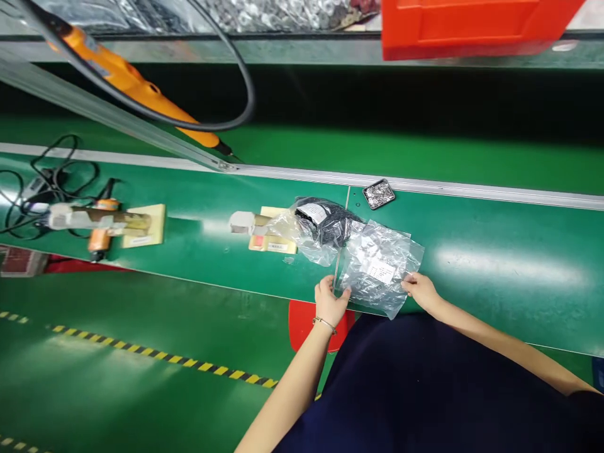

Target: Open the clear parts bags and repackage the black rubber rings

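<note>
A clear plastic bag [380, 272] with a white label lies on the green bench near its front edge. The fingertips of my right hand [421, 291] pinch its right edge. My left hand [331, 302], with a bracelet at the wrist, is at the bag's lower left corner. Its thumb and fingers are apart, and nothing shows between them; the thumb tip is at the bag's edge. Tiny dark rings seem to show through the plastic. Just behind lies another plastic bag [330, 223] full of black parts, also labelled.
A small black tray [378, 194] of shiny metal pieces stands near the back rail. To the left are yellow blocks [274, 247] with taped cylinders. An orange electric screwdriver [141, 88] hangs from a cable at upper left. A red bin [472, 28] sits on the shelf above.
</note>
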`<state>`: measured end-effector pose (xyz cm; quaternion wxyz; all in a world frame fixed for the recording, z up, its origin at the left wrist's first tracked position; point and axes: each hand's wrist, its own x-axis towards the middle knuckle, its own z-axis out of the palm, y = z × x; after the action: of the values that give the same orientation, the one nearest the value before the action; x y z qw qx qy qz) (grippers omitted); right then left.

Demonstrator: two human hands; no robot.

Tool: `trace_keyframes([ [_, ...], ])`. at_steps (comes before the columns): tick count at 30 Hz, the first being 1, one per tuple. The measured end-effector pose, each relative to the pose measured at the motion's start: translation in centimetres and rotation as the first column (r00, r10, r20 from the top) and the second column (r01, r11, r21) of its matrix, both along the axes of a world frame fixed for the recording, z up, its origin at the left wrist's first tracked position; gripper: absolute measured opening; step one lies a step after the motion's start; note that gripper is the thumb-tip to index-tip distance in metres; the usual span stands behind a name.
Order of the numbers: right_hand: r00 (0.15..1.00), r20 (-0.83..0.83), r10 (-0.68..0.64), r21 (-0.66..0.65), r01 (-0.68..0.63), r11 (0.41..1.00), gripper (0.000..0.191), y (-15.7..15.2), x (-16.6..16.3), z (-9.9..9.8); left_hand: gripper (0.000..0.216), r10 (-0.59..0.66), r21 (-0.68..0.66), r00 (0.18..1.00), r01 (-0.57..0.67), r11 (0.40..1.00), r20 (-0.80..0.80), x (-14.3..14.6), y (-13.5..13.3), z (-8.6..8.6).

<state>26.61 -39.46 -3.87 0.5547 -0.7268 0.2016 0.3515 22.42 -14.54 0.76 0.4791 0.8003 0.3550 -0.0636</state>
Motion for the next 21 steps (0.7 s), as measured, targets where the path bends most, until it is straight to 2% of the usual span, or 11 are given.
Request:
trace_keyframes([
  [2, 0.999, -0.039, -0.013, -0.080, 0.010, 0.997, 0.016, 0.5, -0.1, -0.2, 0.075, -0.060, 0.059, 0.998, 0.060, 0.996, 0.010, 0.8, 1.3, -0.6],
  [3, 0.999, -0.040, -0.025, -0.119, 0.020, 0.993, 0.017, 0.6, -0.1, -0.2, 0.082, -0.102, 0.044, 0.995, 0.101, 0.994, 0.001, 1.2, 1.7, -1.1],
  [6, 0.998, 0.004, -0.057, -0.195, 0.056, 0.979, 0.022, 0.8, -0.1, 0.3, 0.088, -0.214, -0.099, 0.975, 0.208, 0.973, -0.059, 2.4, 2.4, -2.6],
  [9, 0.995, 0.009, -0.099, -0.149, 0.100, 0.984, 0.028, 1.3, -0.1, 0.5, 0.067, -0.260, -0.210, 0.961, 0.236, 0.949, -0.097, 3.0, 2.5, -3.9],
  [12, 0.986, -0.053, -0.159, -0.036, 0.157, 0.987, 0.046, 2.0, -0.4, 0.4, 0.042, -0.272, -0.342, 0.956, 0.222, 0.913, -0.106, 3.1, 2.2, -4.1],
  [14, 0.979, -0.089, -0.183, 0.028, 0.187, 0.982, 0.052, 2.2, -0.5, 0.5, 0.044, -0.275, -0.487, 0.955, 0.188, 0.853, -0.111, 2.9, 1.9, -3.7],
  [17, 0.975, -0.121, -0.184, 0.149, 0.201, 0.968, 0.050, 1.7, -0.3, 1.6, 0.055, -0.262, -0.698, 0.958, 0.108, 0.708, -0.118, 2.7, 1.2, -2.4],
  [21, 0.961, -0.158, -0.228, 0.308, 0.267, 0.913, 0.054, 0.0, 0.6, 5.0, 0.058, -0.212, -0.857, 0.974, 0.039, 0.514, -0.083, 2.5, -0.1, 0.2],
])
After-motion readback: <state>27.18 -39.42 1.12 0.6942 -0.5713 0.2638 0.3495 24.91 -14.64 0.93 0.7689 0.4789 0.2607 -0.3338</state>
